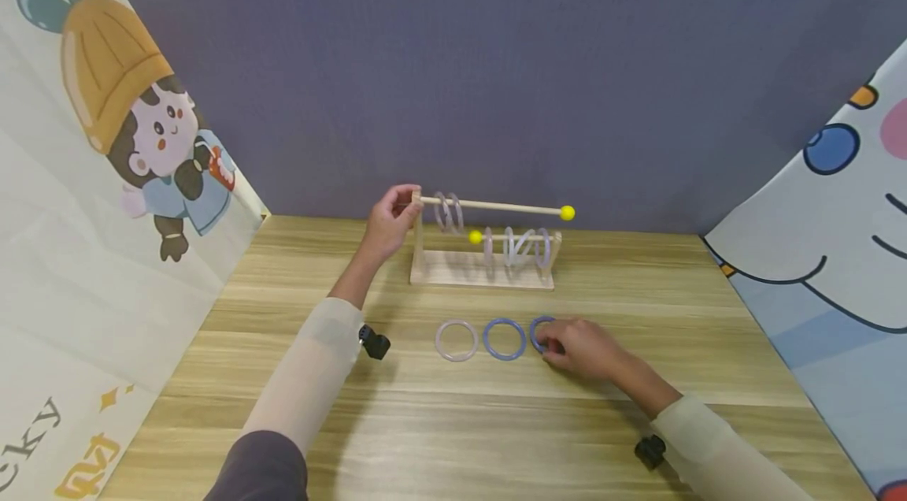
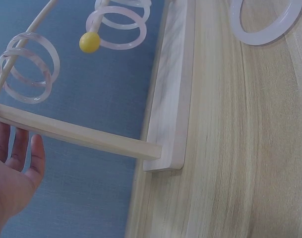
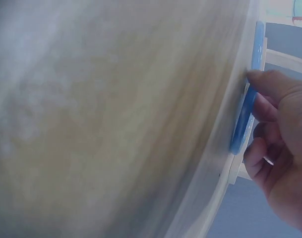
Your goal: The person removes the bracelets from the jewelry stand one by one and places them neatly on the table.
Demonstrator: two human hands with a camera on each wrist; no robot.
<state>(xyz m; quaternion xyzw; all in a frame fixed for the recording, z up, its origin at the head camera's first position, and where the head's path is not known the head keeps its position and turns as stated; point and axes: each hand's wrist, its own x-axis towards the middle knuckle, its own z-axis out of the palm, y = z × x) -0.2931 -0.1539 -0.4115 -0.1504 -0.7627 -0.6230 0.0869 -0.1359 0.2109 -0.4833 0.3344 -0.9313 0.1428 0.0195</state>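
A wooden bangle stand (image 1: 453, 269) has two rods at different heights, each ending in a yellow ball. My left hand (image 1: 388, 224) grips the top of its taller left post (image 2: 76, 131). Two pale bangles (image 1: 441, 213) hang on the upper rod (image 1: 510, 207) near that post; several pale bangles (image 1: 542, 249) hang on the lower one. In front of the stand, my right hand (image 1: 584, 347) pinches the edge of a blue bangle (image 1: 536, 325) between thumb and fingers. The right wrist view shows this blue bangle (image 3: 244, 121) slightly tilted at the tabletop, partly covered by fingers.
To the left of the held bangle, another blue bangle (image 1: 505, 357) and a pale pink bangle (image 1: 457, 359) lie flat on the wooden table (image 1: 425, 422). A dark blue-grey wall (image 1: 496, 76) rises behind the stand. Printed cartoon sheets hang at the left (image 1: 57, 249) and right (image 1: 836, 249).
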